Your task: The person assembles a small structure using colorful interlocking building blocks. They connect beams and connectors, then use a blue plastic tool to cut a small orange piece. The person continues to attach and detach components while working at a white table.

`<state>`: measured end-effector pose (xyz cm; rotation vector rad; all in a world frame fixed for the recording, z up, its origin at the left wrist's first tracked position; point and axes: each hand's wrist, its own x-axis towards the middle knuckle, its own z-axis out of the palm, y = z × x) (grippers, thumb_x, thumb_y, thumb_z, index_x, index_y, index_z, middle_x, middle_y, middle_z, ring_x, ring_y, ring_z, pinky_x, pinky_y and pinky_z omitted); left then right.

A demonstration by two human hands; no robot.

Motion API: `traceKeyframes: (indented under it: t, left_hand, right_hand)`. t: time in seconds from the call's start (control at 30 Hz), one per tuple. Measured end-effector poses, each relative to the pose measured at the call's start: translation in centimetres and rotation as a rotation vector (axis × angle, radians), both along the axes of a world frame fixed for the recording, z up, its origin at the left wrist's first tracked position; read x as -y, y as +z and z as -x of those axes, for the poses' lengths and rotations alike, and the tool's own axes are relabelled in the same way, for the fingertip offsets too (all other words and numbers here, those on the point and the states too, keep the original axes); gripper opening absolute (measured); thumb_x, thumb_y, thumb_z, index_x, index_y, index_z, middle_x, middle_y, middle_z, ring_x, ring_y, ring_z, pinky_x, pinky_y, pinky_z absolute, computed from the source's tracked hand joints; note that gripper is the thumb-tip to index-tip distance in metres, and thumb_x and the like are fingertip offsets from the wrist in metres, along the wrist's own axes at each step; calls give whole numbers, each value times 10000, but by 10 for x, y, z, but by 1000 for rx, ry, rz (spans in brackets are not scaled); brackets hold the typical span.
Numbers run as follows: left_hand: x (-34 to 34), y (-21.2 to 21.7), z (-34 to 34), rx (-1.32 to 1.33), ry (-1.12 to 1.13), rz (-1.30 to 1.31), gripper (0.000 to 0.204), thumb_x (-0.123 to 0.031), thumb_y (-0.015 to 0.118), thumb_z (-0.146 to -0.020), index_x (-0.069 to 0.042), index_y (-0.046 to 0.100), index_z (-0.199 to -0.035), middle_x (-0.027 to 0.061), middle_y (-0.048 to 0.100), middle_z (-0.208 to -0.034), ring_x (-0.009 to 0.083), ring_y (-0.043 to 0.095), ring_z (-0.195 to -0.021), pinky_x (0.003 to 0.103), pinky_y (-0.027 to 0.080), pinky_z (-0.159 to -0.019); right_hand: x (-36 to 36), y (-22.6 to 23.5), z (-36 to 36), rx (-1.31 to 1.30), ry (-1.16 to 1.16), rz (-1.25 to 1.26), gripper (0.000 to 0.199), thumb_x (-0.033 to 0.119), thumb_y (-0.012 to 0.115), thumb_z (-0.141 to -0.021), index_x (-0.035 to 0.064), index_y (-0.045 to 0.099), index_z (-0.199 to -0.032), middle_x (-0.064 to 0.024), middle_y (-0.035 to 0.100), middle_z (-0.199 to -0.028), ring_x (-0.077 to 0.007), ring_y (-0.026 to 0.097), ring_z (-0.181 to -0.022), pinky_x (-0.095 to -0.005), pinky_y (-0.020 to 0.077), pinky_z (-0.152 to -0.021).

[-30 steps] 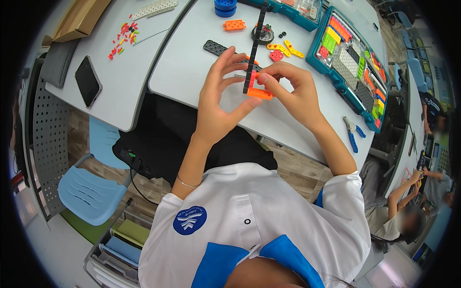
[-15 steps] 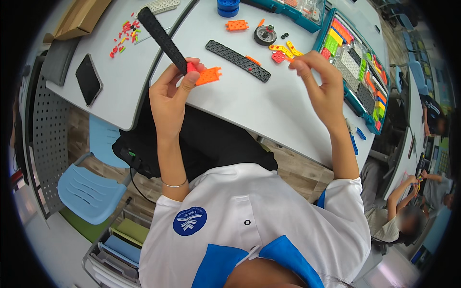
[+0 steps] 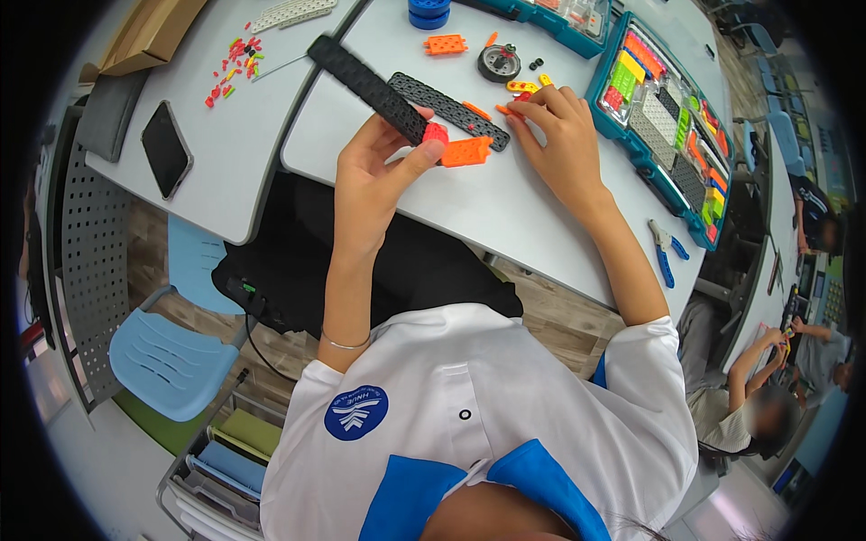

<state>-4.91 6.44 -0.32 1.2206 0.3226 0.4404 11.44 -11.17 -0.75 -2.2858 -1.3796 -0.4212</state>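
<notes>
My left hand (image 3: 377, 185) is closed round one end of a black perforated beam (image 3: 365, 86), which tilts up to the left. A red connector block (image 3: 435, 133) is joined at that end, and an orange perforated plate (image 3: 466, 151) sticks out from it to the right. Between the thumb and fingertips of my right hand (image 3: 561, 149) is a small orange piece (image 3: 504, 109), partly hidden. Below the raised beam, a second dark perforated beam (image 3: 424, 95) lies on the table, with an orange strip (image 3: 476, 111) on it. Yellow and red parts (image 3: 520, 87) lie just beyond my right fingers.
A teal case of sorted colourful parts (image 3: 591, 113) stands at the right. Near its lower end lie blue-handled pliers (image 3: 666, 251). A black wheel (image 3: 499, 63), blue rims (image 3: 428, 13) and an orange plate (image 3: 445, 43) are farther back. At left are a phone (image 3: 166, 150) and scattered small pegs (image 3: 233, 68).
My left hand has moved right with the beam and its joined parts. My right hand has moved left and lower over the table, bringing the small orange piece closer to the orange plate.
</notes>
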Motion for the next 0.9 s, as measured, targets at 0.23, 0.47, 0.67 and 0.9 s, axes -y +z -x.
traceKeyframes:
  t: [0.23, 0.47, 0.67, 0.9]
  left_hand:
    - [5, -2, -4, -19, -48, 81, 287, -118, 721, -904, 31, 603, -1119, 126, 684, -1011, 180, 674, -970, 329, 593, -817]
    - [16, -4, -10, 59, -69, 77, 280, -86, 719, -900, 50, 600, -1114, 138, 676, -1028, 188, 676, -955, 337, 598, -849]
    - [16, -3, -10, 35, -75, 68, 336, -38, 782, -836, 49, 615, -1114, 146, 692, -1004, 182, 690, -938, 291, 567, -851]
    - [23, -2, -11, 82, -17, 81, 297, -19, 770, -845, 43, 619, -1093, 141, 703, -978, 180, 698, -930, 281, 563, -835]
  right_hand:
    - [2, 18, 3, -110, -11, -71, 142, 135, 734, -850, 61, 736, -971, -45, 641, -885, -199, 597, -854, -348, 418, -743]
    - [-2, 51, 31, -1031, 231, -252, 264, 167, 728, -896, -9, 700, -1091, -79, 704, -998, -136, 667, -902, -298, 516, -865]
    - [-1, 50, 32, -1058, 215, -234, 278, 162, 728, -897, -26, 690, -1098, -98, 710, -995, -163, 689, -915, -314, 527, -910]
    - [-1, 44, 37, -892, 203, -295, 276, 149, 727, -898, -41, 684, -1094, -107, 712, -973, -176, 698, -898, -314, 544, -879]
